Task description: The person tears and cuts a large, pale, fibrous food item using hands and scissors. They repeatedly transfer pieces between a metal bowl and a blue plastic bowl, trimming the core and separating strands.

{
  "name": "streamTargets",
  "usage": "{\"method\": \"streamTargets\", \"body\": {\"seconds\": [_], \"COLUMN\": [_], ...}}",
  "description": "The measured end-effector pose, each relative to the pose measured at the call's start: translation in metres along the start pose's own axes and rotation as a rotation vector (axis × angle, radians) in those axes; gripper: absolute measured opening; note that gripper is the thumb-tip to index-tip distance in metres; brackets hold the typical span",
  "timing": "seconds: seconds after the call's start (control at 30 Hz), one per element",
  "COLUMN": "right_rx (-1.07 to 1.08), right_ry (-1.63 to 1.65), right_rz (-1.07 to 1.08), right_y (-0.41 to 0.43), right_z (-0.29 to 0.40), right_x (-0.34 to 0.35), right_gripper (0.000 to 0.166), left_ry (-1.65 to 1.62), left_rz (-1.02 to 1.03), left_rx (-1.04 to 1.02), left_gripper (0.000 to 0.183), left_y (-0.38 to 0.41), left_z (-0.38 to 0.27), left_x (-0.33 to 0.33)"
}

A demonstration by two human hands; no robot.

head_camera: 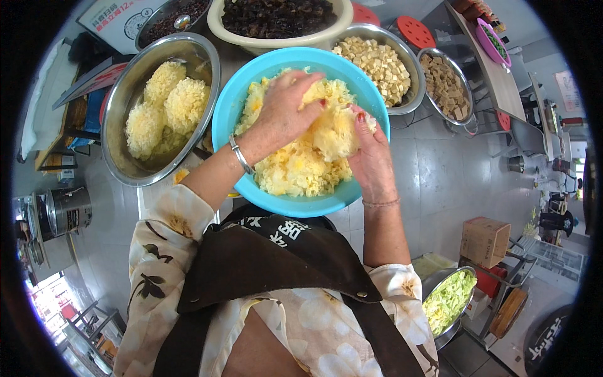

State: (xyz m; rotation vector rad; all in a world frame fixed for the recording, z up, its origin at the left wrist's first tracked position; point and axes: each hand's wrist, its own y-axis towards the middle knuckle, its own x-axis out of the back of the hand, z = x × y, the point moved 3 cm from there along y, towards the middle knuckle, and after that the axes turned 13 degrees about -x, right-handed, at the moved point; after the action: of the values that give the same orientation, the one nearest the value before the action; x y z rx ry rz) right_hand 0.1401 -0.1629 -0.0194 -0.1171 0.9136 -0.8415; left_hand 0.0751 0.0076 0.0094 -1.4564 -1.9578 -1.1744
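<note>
In front of me stands a turquoise plastic basin (230, 158), filled with loose pale-yellow pieces of snow fungus (294, 176). My right hand (374, 155) is at the basin's right side, its thumb and fingers gripping a ruffled clump of snow fungus (337, 134). Over the middle of the basin, my left hand (287, 103) reaches in from the left with thumb and fingers apart, close to the clump; it is slightly blurred. Whether its fingertips touch any pieces is hard to see. To the left, a stainless steel basin (109, 136) holds three whole soaked snow fungus heads (162, 103) in liquid.
Behind is a cream basin (282, 43) of dark wood ear fungus (278, 18). Steel bowls of tofu cubes (377, 66) and brown cubes (445, 87) stand at right. Chopped cabbage (447, 301) fills a steel basin at lower right, near a cardboard box (485, 241). Red stools (415, 32) stand beyond.
</note>
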Motion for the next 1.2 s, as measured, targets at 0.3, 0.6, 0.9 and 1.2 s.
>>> {"method": "streamTargets", "body": {"seconds": [0.3, 0.6, 0.9, 1.2], "right_rx": [0.076, 0.173, -0.100, 0.089], "right_ry": [-0.068, -0.018, 0.012, -0.025], "right_rz": [-0.074, -0.106, -0.051, -0.111], "right_y": [0.007, 0.015, 0.005, 0.010], "right_z": [-0.011, -0.012, -0.008, -0.004], "right_x": [-0.011, 0.009, 0.000, 0.021], "right_gripper": [0.043, 0.028, 0.030, 0.015], "left_ry": [-0.351, -0.350, -0.616, -0.509], "left_rz": [0.226, 0.332, 0.188, 0.405], "left_rx": [0.215, -0.002, 0.194, 0.140], "left_gripper": [0.022, 0.019, 0.019, 0.017], "left_y": [-0.014, -0.017, -0.023, -0.027], "left_z": [-0.017, -0.014, -0.012, -0.024], "left_x": [-0.026, -0.007, -0.015, -0.008]}}
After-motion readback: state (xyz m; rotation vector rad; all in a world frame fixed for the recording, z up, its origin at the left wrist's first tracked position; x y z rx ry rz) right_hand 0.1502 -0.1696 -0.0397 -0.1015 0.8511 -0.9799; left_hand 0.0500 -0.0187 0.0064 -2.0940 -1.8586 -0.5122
